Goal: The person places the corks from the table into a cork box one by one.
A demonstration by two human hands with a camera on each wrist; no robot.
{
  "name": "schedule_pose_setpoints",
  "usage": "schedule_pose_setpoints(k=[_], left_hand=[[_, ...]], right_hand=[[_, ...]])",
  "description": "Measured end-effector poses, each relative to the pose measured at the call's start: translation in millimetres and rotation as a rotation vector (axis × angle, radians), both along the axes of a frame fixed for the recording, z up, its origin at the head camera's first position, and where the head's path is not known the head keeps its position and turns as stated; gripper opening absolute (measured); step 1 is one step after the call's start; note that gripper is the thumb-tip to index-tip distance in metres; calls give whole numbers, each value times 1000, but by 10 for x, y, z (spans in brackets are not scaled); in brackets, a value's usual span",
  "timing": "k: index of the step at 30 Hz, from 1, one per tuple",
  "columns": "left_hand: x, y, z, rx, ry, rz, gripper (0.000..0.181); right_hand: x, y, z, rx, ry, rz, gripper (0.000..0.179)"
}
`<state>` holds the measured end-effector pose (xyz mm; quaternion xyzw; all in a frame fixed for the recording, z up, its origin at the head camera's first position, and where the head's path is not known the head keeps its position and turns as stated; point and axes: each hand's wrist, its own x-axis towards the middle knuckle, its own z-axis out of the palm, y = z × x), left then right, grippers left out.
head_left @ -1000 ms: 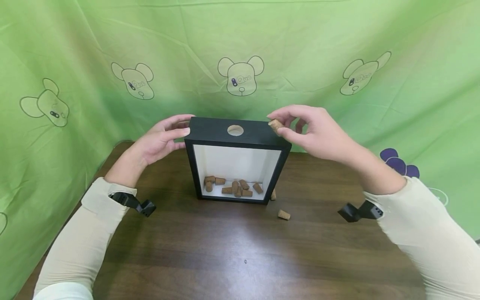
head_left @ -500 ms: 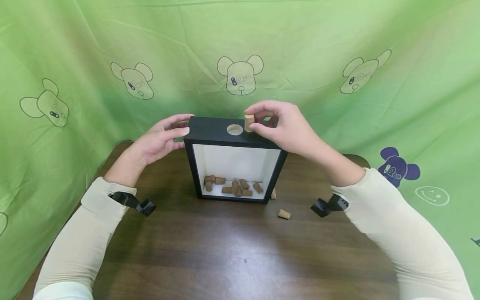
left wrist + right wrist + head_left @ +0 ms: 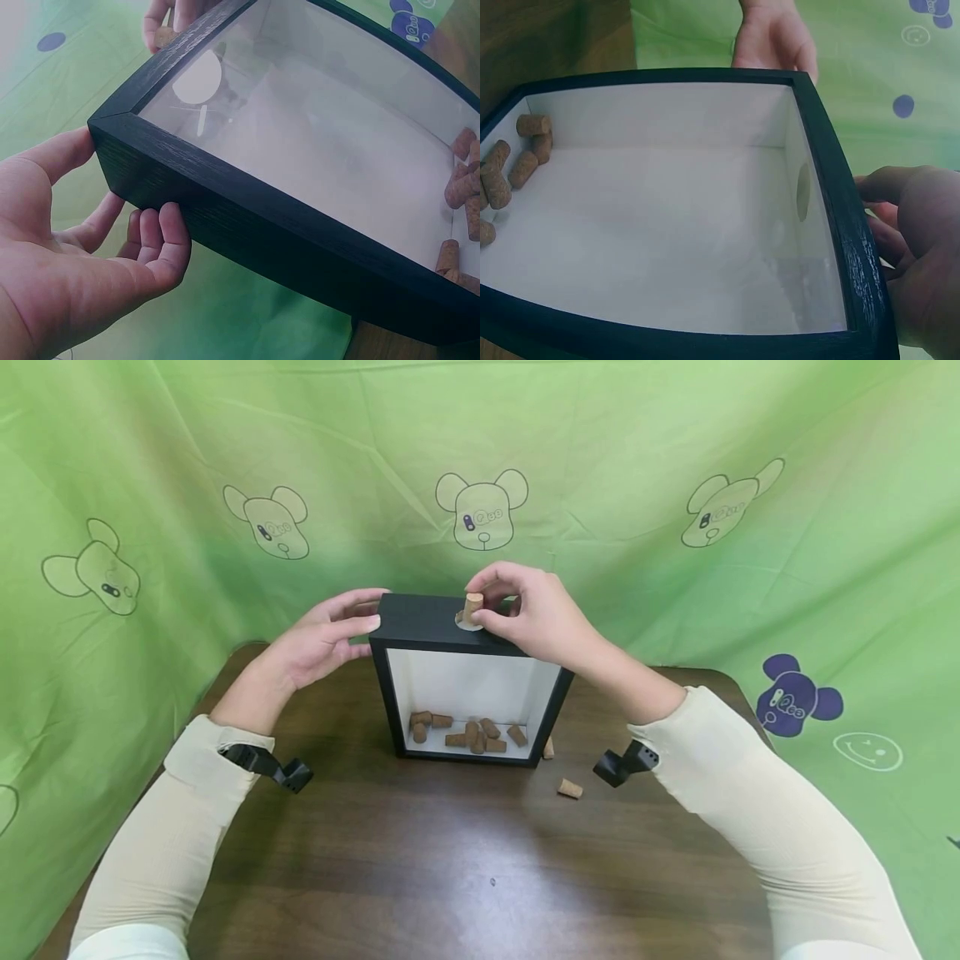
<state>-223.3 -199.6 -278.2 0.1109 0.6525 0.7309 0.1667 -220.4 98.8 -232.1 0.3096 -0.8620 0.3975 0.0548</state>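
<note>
A black shadow box [image 3: 420, 620] with a clear front and white inside stands upright on the table. My left hand [image 3: 315, 643] holds its upper left corner, thumb at the front and fingers round toward the back. Between thumb and fingertips, my right hand [image 3: 542, 614] pinches a cork [image 3: 473, 604], upright at the round hole in the box's top. The left wrist view shows part of this cork [image 3: 165, 34]; in the right wrist view it is hidden behind the frame. Several corks [image 3: 455, 740] lie on the box floor, seen through the front.
One loose cork [image 3: 570, 788] lies on the brown wooden table [image 3: 450, 860] at the box's front right. Another cork [image 3: 549, 748] sits beside the box's lower right side, partly hidden. A green cloth [image 3: 360, 510] with bear drawings hangs behind and at both sides.
My right hand has moved left with the cork, from the box's top right corner to the hole, and the cork has turned from tilted to upright. My left hand stays put.
</note>
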Motion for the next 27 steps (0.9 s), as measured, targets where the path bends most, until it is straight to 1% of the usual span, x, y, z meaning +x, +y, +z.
schedule_pose_setpoints(k=[12, 17, 22, 27], left_hand=[[8, 3, 1, -8, -1, -3, 54], [12, 6, 5, -2, -1, -4, 55], [17, 4, 4, 1, -1, -4, 54], [14, -3, 6, 3, 3, -7, 54]], right_hand=[[-5, 18, -10, -2, 18, 9, 23], [13, 63, 17, 23, 26, 1, 26], [44, 177, 75, 57, 33, -20, 32], [97, 370, 136, 91, 55, -62, 37]])
